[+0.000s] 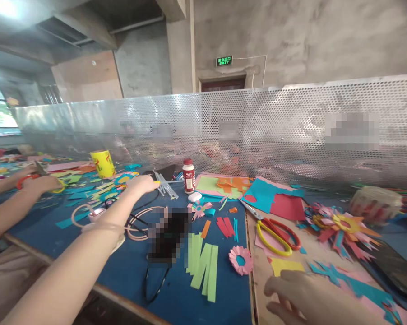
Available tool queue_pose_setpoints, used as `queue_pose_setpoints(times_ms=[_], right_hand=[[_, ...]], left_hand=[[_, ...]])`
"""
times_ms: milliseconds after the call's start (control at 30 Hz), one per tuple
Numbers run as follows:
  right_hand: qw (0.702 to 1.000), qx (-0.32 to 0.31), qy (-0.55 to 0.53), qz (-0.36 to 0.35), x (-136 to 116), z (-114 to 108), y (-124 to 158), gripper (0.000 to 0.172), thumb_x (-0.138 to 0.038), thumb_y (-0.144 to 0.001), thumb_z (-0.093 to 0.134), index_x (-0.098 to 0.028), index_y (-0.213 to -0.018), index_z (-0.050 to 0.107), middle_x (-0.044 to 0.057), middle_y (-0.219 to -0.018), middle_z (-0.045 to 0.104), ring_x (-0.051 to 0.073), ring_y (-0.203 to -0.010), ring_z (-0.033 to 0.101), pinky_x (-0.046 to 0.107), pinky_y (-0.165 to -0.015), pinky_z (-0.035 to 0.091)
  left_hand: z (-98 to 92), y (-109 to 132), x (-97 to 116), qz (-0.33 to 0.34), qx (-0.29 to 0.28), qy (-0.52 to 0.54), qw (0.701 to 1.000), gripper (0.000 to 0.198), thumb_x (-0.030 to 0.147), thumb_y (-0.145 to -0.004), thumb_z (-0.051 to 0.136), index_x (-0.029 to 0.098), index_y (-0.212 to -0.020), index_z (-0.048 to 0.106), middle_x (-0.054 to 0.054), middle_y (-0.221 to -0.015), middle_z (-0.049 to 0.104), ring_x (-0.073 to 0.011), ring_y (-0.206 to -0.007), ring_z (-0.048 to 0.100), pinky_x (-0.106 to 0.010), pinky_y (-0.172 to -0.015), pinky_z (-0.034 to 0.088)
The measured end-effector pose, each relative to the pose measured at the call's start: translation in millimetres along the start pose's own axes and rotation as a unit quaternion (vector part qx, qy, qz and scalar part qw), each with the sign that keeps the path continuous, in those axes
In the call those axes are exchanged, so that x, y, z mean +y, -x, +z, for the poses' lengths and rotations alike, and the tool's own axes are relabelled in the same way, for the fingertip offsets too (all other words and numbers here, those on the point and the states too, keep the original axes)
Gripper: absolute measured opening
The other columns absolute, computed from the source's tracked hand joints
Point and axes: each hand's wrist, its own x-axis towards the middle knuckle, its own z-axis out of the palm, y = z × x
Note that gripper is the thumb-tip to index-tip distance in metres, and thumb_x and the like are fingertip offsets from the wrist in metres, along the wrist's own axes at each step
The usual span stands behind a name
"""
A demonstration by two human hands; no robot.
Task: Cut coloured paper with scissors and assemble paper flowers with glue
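My left hand [141, 186] reaches far out over the blue tabletop, beside a bundle of clear sticks [166, 185]. A small yellow bit shows at its fingertips; most of its fingers are hidden. Low on the right, my right hand [300, 293] hovers with bent, parted fingers and nothing in them, just below a yellow paper piece [286, 266]. Scissors with yellow and red handles [274, 237] lie above it. Between the hands are light green strips [208, 273], a pink paper ring flower [240, 260], red strips [224, 227] and a small pink and blue flower [199, 209].
A red-capped bottle [189, 177], a yellow tape roll [103, 164] and coloured sheets [259, 194] stand or lie farther back. A large paper flower [345, 224] and dark phone [398, 266] are at right. Another person's hands [37, 183] hold scissors at left. A perforated metal screen [224, 131] runs behind.
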Motion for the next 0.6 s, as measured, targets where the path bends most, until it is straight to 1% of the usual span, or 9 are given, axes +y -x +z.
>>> queue_pose_setpoints(times_ms=[100,167,233,300,367,433,467,533,600], right_hand=[[1.000,-0.029,0.006,-0.007,-9.2,-11.1,-7.1,0.019,-0.021,-0.080,0.051,-0.028,-0.076,0.069,0.001,-0.067,0.070,0.018,-0.056,0.064,0.024,-0.049,0.044],[0.998,-0.043,-0.029,-0.019,-18.8,-20.2,-12.5,0.021,-0.019,-0.082,0.049,-0.026,-0.074,0.068,0.000,-0.068,0.070,0.016,-0.058,0.064,0.024,-0.052,0.045],[0.994,-0.018,-0.111,-0.018,-28.8,-27.9,-19.1,0.020,-0.027,-0.085,0.050,-0.026,-0.080,0.070,0.001,-0.073,0.071,0.017,-0.065,0.065,0.025,-0.059,0.049],[0.977,0.028,-0.213,-0.003,-37.9,-32.8,-27.9,0.023,-0.039,-0.086,0.051,-0.029,-0.093,0.070,0.002,-0.087,0.072,0.019,-0.077,0.066,0.029,-0.071,0.051],[0.945,0.059,-0.321,0.020,-46.5,-35.7,-39.4,0.031,-0.047,-0.087,0.049,-0.030,-0.105,0.067,0.002,-0.105,0.069,0.022,-0.095,0.064,0.034,-0.084,0.049],[0.903,0.078,-0.422,0.027,-55.8,-38.0,-52.4,0.038,-0.051,-0.087,0.047,-0.030,-0.115,0.063,0.003,-0.118,0.064,0.024,-0.110,0.056,0.039,-0.095,0.043],[0.878,0.082,-0.471,0.017,-60.7,-39.2,-58.5,0.041,-0.051,-0.087,0.047,-0.028,-0.118,0.061,0.004,-0.122,0.062,0.024,-0.115,0.053,0.041,-0.099,0.040],[0.811,0.084,-0.578,-0.035,-70.4,-41.8,-67.8,0.046,-0.053,-0.086,0.047,-0.027,-0.123,0.058,0.005,-0.123,0.061,0.024,-0.119,0.049,0.043,-0.102,0.036],[0.724,0.074,-0.681,-0.084,-78.1,-44.0,-71.7,0.049,-0.056,-0.084,0.049,-0.026,-0.122,0.058,0.005,-0.118,0.063,0.025,-0.117,0.052,0.042,-0.098,0.041]], left_hand=[[-44.7,16.8,-2.6,-0.026,0.047,-0.024,0.998,0.055,0.061,-0.072,0.050,0.012,-0.087,0.069,-0.021,-0.101,0.066,-0.0387,-0.096,0.059,-0.040,-0.072,0.045],[-72.3,37.9,1.4,-0.020,0.091,-0.034,0.995,0.062,0.064,-0.074,0.042,0.009,-0.089,0.067,-0.021,-0.100,0.066,-0.0350,-0.092,0.060,-0.037,-0.070,0.044],[-91.9,67.1,13.2,0.005,0.141,-0.044,0.989,0.056,0.057,-0.080,0.038,0.011,-0.092,0.066,-0.015,-0.095,0.066,-0.0278,-0.087,0.059,-0.033,-0.070,0.041],[-100.1,100.8,32.6,0.041,0.223,-0.046,0.973,0.046,0.051,-0.080,0.039,0.013,-0.078,0.066,-0.009,-0.074,0.063,-0.0234,-0.073,0.059,-0.030,-0.063,0.038],[-97.0,134.5,56.7,0.097,0.305,-0.026,0.947,0.043,0.051,-0.080,0.041,0.015,-0.070,0.064,-0.006,-0.064,0.058,-0.0213,-0.064,0.055,-0.030,-0.060,0.036],[-85.5,164.5,81.2,0.158,0.403,-0.009,0.902,0.037,0.048,-0.077,0.046,0.016,-0.070,0.062,-0.006,-0.063,0.057,-0.0220,-0.065,0.055,-0.033,-0.064,0.036],[-77.7,177.4,92.2,0.205,0.433,0.006,0.878,0.032,0.045,-0.076,0.048,0.016,-0.069,0.061,-0.005,-0.062,0.056,-0.0224,-0.068,0.054,-0.034,-0.066,0.036],[-60.5,198.9,110.4,0.311,0.459,0.039,0.831,0.026,0.040,-0.075,0.049,0.018,-0.063,0.057,-0.005,-0.059,0.055,-0.0230,-0.067,0.053,-0.036,-0.063,0.036],[-43.3,214.6,123.1,0.371,0.453,0.084,0.806,0.026,0.040,-0.074,0.051,0.018,-0.060,0.056,-0.006,-0.059,0.055,-0.0228,-0.065,0.053,-0.037,-0.062,0.037]])
